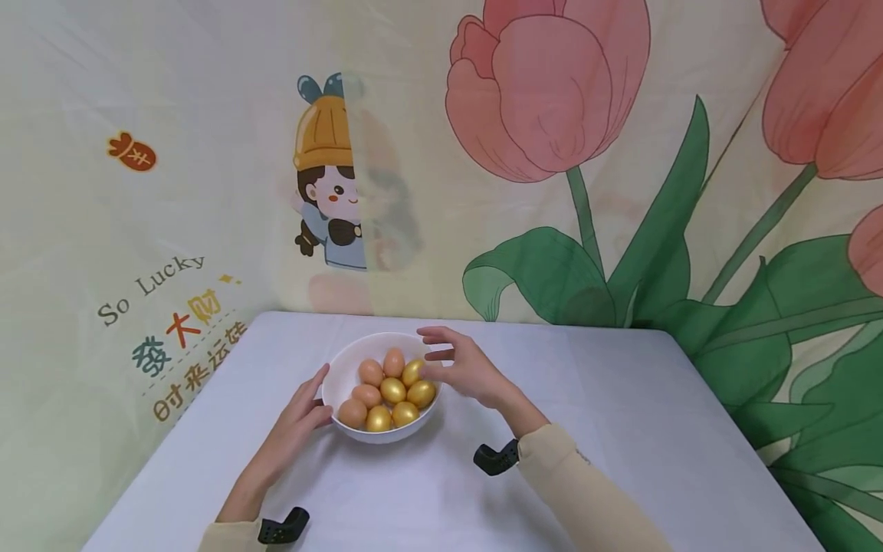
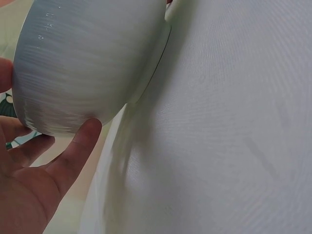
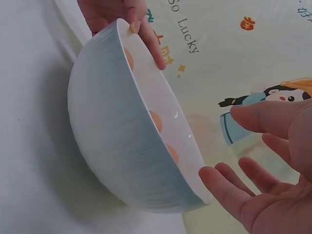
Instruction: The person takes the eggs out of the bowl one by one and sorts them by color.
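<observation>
A white bowl (image 1: pixel 338 368) stands on the table and holds several brown eggs (image 1: pixel 371 372) and several shiny golden eggs (image 1: pixel 393 391). My left hand (image 1: pixel 303 406) rests against the bowl's left side, fingers spread along its outer wall. In the left wrist view the thumb touches the pale, ribbed outside of the bowl (image 2: pixel 92 58). My right hand (image 1: pixel 469 370) is at the right rim, over the golden eggs, with fingers spread and nothing between them. From the right wrist, brown eggs (image 3: pixel 156 121) show past the rim, while the golden ones are hidden.
The white-covered table (image 1: pixel 593 429) stretches right of the bowl and in front of it. Behind it hangs a backdrop (image 1: pixel 428 284) with printed tulips, a cartoon figure and lettering. Black wrist devices (image 1: pixel 284 527) sit by both sleeves.
</observation>
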`<action>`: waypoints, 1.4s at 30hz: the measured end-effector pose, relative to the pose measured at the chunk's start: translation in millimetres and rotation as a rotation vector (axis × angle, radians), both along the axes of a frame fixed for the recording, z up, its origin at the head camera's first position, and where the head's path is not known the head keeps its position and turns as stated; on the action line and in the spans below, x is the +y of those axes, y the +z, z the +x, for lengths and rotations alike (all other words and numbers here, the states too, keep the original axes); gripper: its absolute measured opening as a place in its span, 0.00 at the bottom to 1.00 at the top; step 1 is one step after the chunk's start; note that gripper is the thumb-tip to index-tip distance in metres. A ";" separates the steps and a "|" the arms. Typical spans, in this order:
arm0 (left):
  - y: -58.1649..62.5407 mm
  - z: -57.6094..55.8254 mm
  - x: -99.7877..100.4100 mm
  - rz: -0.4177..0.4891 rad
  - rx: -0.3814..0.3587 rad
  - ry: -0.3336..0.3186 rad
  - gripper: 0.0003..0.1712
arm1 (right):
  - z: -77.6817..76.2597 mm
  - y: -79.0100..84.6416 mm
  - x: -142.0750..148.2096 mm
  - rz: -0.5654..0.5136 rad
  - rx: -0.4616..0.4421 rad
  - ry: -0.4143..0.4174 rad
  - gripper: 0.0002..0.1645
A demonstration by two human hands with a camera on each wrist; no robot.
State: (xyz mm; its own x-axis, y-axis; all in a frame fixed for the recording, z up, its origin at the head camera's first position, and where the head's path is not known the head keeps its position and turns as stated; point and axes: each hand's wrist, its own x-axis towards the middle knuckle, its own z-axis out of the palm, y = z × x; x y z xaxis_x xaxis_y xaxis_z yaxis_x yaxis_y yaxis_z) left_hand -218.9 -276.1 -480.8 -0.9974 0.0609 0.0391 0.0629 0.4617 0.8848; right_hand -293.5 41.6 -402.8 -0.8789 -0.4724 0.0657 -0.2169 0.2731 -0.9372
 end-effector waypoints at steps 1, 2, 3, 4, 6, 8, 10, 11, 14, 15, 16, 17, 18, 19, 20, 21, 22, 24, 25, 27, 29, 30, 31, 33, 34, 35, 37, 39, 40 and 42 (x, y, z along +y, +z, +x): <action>0.1 0.1 0.4 -0.004 0.000 0.003 0.42 | 0.0 -0.4 -1.8 -0.007 -0.005 0.006 0.39; 0.2 0.6 0.3 -0.009 0.000 0.009 0.42 | 0.2 -0.9 -4.1 -0.016 -0.011 0.012 0.39; 0.1 1.4 -0.2 -0.014 0.001 0.014 0.42 | 0.0 -1.9 -7.0 -0.021 -0.015 0.019 0.39; 0.0 2.3 -1.1 -0.019 0.000 0.018 0.42 | -0.3 -3.1 -10.2 -0.024 -0.018 0.026 0.39; -0.4 4.6 -3.2 -0.026 -0.001 0.021 0.42 | -0.7 -5.6 -16.6 -0.028 -0.030 0.038 0.39; -1.2 6.2 -5.0 -0.026 -0.002 0.021 0.42 | -1.4 -8.7 -22.4 -0.030 -0.041 0.041 0.39; -1.7 7.0 -6.1 -0.023 0.001 0.016 0.42 | -1.9 -10.8 -26.8 -0.023 -0.052 0.038 0.39; -1.7 7.1 -6.2 -0.022 0.007 0.014 0.41 | -2.3 -11.4 -28.4 -0.018 -0.056 0.032 0.40; -1.5 5.8 -5.6 -0.009 0.023 0.004 0.41 | -3.9 -12.6 -31.8 0.009 -0.049 0.012 0.40; -1.4 5.0 -5.3 -0.008 0.026 0.002 0.41 | -4.5 -12.7 -32.6 0.011 -0.052 0.010 0.40; -1.4 4.3 -4.9 -0.006 0.028 0.000 0.41 | -5.3 -13.1 -33.4 0.010 -0.053 0.012 0.40; -1.5 3.6 -4.6 -0.003 0.027 -0.001 0.41 | -6.1 -13.7 -34.1 0.005 -0.058 0.015 0.40; -1.7 2.8 -4.3 -0.001 0.026 -0.002 0.41 | -6.9 -14.6 -34.9 -0.005 -0.065 0.021 0.39; -1.8 2.3 -3.9 -0.002 0.024 -0.002 0.41 | -7.7 -15.5 -35.8 -0.017 -0.073 0.028 0.39; -1.9 1.9 -3.5 -0.001 0.021 -0.002 0.41 | -8.7 -16.6 -36.7 -0.030 -0.082 0.034 0.39; -2.1 1.4 -3.3 -0.001 0.018 -0.002 0.41 | -9.6 -17.7 -37.8 -0.044 -0.091 0.038 0.39; -2.3 1.1 -3.0 -0.002 0.018 -0.002 0.41 | -10.3 -18.7 -39.0 -0.051 -0.097 0.038 0.39; -2.7 0.6 -2.8 0.000 0.020 -0.004 0.41 | -12.1 -21.4 -41.9 -0.060 -0.104 0.039 0.38; -2.7 0.7 -2.6 0.002 0.021 -0.006 0.41 | -13.0 -22.7 -43.6 -0.062 -0.108 0.038 0.38; -3.3 0.7 -2.5 0.005 0.023 -0.008 0.42 | -14.8 -25.1 -46.9 -0.060 -0.112 0.039 0.38; -3.9 1.1 -2.1 0.008 0.020 -0.007 0.42 | -16.5 -27.3 -49.7 -0.053 -0.113 0.041 0.38; -4.2 1.1 -1.9 0.009 0.019 -0.007 0.42 | -17.3 -28.0 -50.8 -0.048 -0.112 0.038 0.39; -4.5 1.1 -1.5 0.009 0.019 -0.007 0.42 | -18.0 -28.4 -51.8 -0.043 -0.111 0.033 0.39; -4.4 0.9 -1.0 0.012 0.018 -0.009 0.42 | -19.0 -28.5 -52.9 -0.033 -0.107 0.023 0.39; -4.2 0.9 -0.8 0.011 0.017 -0.010 0.42 | -19.4 -28.5 -53.6 -0.031 -0.107 0.019 0.39; -3.8 0.8 -0.5 0.008 0.019 -0.010 0.42 | -19.8 -28.3 -54.2 -0.028 -0.107 0.018 0.39; -2.8 0.8 -0.1 0.005 0.015 -0.009 0.42 | -20.7 -28.3 -55.7 -0.024 -0.105 0.019 0.39; -2.1 0.6 0.2 0.004 0.011 -0.013 0.42 | -21.5 -28.5 -57.8 -0.020 -0.101 0.024 0.38; -2.0 0.0 0.5 0.001 0.009 -0.011 0.42 | -21.9 -28.7 -58.9 -0.019 -0.097 0.025 0.38; -2.1 -0.3 0.8 0.002 0.008 -0.015 0.42 | -22.4 -29.5 -61.8 -0.012 -0.089 0.024 0.37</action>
State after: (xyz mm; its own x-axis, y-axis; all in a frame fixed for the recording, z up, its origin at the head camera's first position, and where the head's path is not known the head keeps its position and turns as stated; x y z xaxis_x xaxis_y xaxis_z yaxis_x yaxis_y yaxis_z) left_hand -219.1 -275.3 -482.8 -0.9960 0.0753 0.0476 0.0770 0.4585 0.8853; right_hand -315.8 -20.3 -432.4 -0.8699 -0.4931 -0.0065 -0.1387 0.2574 -0.9563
